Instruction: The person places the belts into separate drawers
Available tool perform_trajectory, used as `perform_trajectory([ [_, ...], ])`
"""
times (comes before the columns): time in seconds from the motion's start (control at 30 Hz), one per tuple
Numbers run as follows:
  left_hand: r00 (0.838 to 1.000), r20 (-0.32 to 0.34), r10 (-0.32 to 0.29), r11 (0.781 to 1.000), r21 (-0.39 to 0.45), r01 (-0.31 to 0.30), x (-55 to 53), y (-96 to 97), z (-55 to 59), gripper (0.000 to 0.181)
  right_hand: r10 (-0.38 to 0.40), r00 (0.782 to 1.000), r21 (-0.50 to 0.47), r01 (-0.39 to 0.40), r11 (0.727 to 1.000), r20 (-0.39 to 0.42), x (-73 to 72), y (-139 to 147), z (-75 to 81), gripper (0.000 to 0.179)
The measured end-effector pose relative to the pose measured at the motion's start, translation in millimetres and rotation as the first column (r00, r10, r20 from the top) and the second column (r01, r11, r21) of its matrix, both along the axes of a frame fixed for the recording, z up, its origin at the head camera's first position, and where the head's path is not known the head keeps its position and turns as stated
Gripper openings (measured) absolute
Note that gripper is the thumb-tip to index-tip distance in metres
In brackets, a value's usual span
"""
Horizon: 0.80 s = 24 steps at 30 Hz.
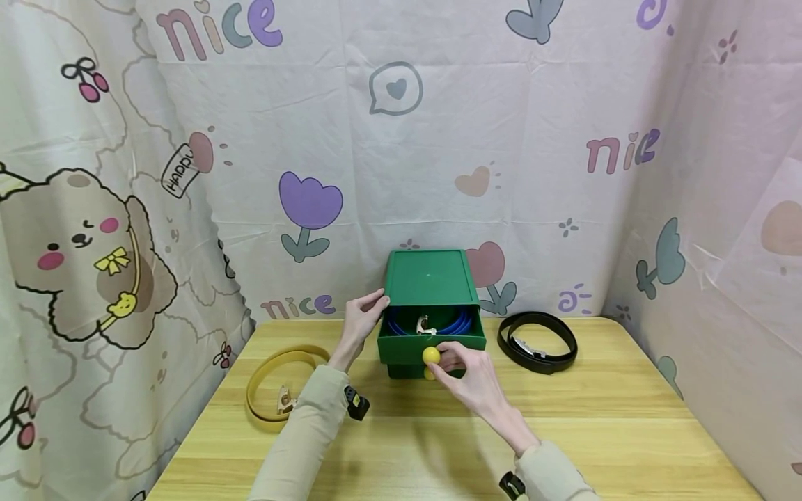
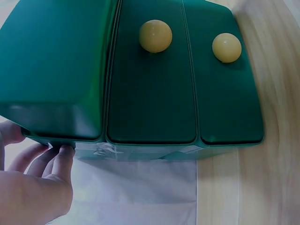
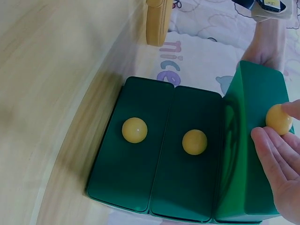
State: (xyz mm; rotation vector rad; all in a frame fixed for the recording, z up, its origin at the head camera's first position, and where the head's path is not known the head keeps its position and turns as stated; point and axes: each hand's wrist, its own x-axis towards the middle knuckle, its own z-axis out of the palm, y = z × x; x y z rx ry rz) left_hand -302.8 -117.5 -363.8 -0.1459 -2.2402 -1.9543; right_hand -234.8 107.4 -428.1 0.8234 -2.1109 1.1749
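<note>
On my feed the right grip (image 1: 470,372) pinches the yellow knob (image 1: 431,355) of the top drawer (image 1: 401,350), closed firmly between thumb and fingers. My left grip (image 1: 361,323) is loosely extended, fingertips touching the side of the green three-drawer cabinet (image 1: 431,278), centre frame on the worktop (image 1: 626,390). That drawer stands partly out, a blue belt (image 1: 462,323) coiled inside. I see a yellow belt (image 1: 266,365) lower left and a black belt (image 1: 532,362) right of centre.

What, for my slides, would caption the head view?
Left hand touches green cabinet; right hand pinches knob of open drawer.
</note>
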Motion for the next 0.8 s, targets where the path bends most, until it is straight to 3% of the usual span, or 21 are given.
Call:
perform_trajectory([
  [0.17, 1.000, -0.002, -0.004, 1.000, 0.008, 0.004, 9.0, 1.3, 6.7, 0.042, -0.009, 1.000, -0.007, 0.009, 1.000, 0.013, -2.1, -0.2, 0.2, 0.026],
  [0.57, 1.000, -0.014, 0.002, 1.000, 0.001, -0.002, 7.3, 0.2, 4.9, 0.042, -0.030, 0.999, -0.020, 0.030, 0.999, 0.026, -9.0, -2.4, -2.1, 0.022],
  [0.7, 1.000, -0.012, 0.004, 1.000, -0.001, -0.004, 3.2, -0.4, 1.5, 0.042, -0.042, 0.999, -0.024, 0.043, 0.999, 0.028, -10.6, -3.5, -2.6, 0.021],
  [0.8, 1.000, -0.017, 0.011, 1.000, 0.007, -0.011, -7.1, -1.7, -9.6, 0.042, -0.054, 0.998, -0.024, 0.055, 0.998, 0.033, -11.8, -4.0, -2.5, 0.021],
])
